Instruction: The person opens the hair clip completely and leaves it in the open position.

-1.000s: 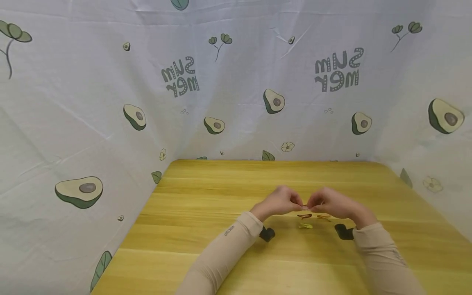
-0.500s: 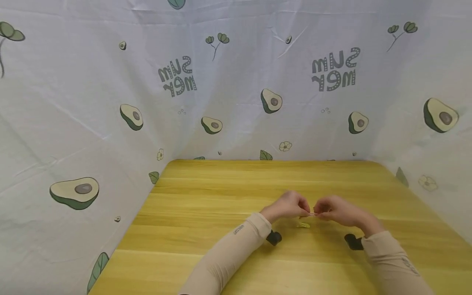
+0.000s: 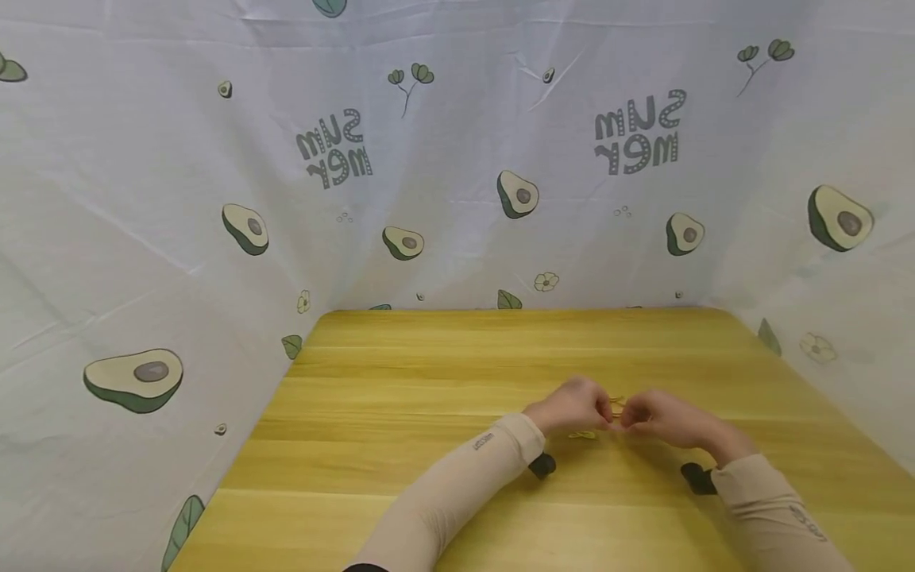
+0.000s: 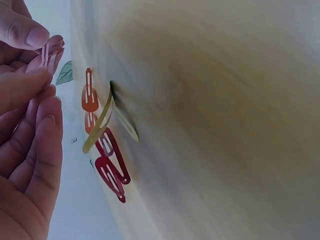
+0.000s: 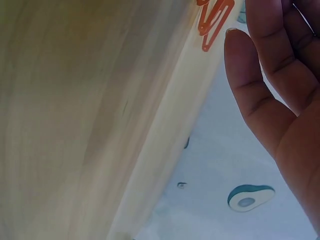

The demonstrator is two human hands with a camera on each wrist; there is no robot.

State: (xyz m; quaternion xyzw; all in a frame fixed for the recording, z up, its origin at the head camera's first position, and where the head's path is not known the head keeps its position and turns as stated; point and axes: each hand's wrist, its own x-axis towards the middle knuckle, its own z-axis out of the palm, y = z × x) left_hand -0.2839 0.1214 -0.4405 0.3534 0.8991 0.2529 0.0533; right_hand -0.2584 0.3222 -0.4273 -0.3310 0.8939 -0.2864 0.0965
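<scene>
Both hands meet over the right part of the table. A pink snap hair clip is pinched between their fingertips. My left hand grips it from the left, the lower hand in the left wrist view. From the other side my right hand pinches it; its thumb and fingers show in the right wrist view, where the clip is hidden. A yellow hair clip with spread arms lies on the table near the left hand. Beyond it lie dark red clips and orange clips.
The wood-grain table reaches back to a white curtain printed with avocados, which also hangs along both sides. A black wrist device sits under the left cuff, another device at the right.
Both hands have moved right and nearer to me, from behind the red and orange clips to in front of them, still holding the pink clip. The view has turned slightly right.
</scene>
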